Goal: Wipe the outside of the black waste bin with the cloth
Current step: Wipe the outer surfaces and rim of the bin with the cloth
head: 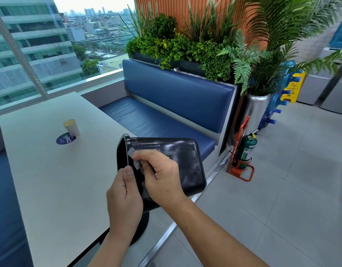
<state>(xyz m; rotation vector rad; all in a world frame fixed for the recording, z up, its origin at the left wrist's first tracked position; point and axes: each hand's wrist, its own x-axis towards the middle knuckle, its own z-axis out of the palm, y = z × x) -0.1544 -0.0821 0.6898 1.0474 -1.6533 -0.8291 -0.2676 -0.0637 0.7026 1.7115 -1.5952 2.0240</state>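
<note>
Left hand grips tipped black waste bin; right hand presses cloth on it

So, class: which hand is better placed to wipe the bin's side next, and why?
The right hand: it presses the cloth on the black waste bin, while the left hand grips the rim.

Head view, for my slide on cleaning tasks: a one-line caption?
Left hand steadies a tipped black waste bin while right hand wipes its outside.

Tilted black bin between both hands
</note>
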